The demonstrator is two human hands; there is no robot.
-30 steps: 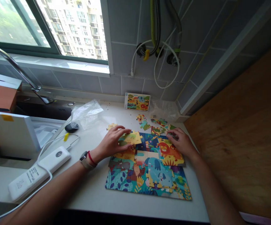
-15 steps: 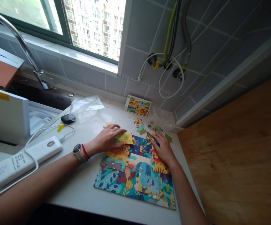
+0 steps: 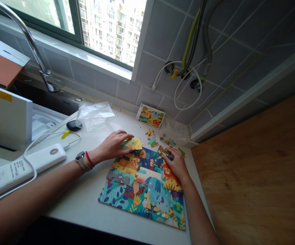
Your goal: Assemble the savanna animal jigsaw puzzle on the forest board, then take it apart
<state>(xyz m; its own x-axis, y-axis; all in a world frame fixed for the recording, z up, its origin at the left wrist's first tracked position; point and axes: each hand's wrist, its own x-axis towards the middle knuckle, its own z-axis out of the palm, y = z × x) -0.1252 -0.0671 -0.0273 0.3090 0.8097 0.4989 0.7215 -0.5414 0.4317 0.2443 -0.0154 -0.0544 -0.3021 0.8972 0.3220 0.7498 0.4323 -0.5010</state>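
My left hand pinches a yellow puzzle piece between thumb and fingers, at the upper left edge of a colourful jungle puzzle. At the upper right, my right hand has its thumb and fingers closed about a red and green puzzle piece; the palm covers part of the lion pieces. Elephant pieces, a hippo piece and leopard pieces lie on the puzzle, some overlapping it unevenly.
Loose puzzle pieces lie beyond the puzzle, before a picture card. Clear plastic, a black mouse and a white power bank with a cable stand left, near the sink. A wooden panel borders the right.
My left hand has shifted slightly up and left with the yellow piece, uncovering more of the puzzle's upper left. My right hand stays at the same spot on the puzzle. The view has tilted a little.
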